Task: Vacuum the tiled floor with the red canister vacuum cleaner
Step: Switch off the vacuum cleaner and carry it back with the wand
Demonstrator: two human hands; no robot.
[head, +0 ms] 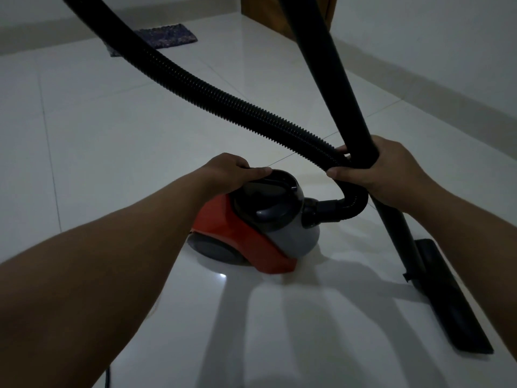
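The red and grey canister vacuum cleaner (251, 233) stands on the white tiled floor (112, 135) in the middle of the view. My left hand (229, 172) grips the black handle on top of it. My right hand (383, 169) is closed around both the black ribbed hose (223, 96) and the black wand tube (330, 74) where they cross. The hose loops down into the canister's front port. The wand runs down to the flat black floor nozzle (453, 301), which rests on the tiles at the right.
A dark patterned mat (156, 40) lies on the floor at the far left by the wall. A wooden door or cabinet (268, 12) stands at the back. A white wall skirting runs along the right. A dark cord shows at the bottom edge (107, 379).
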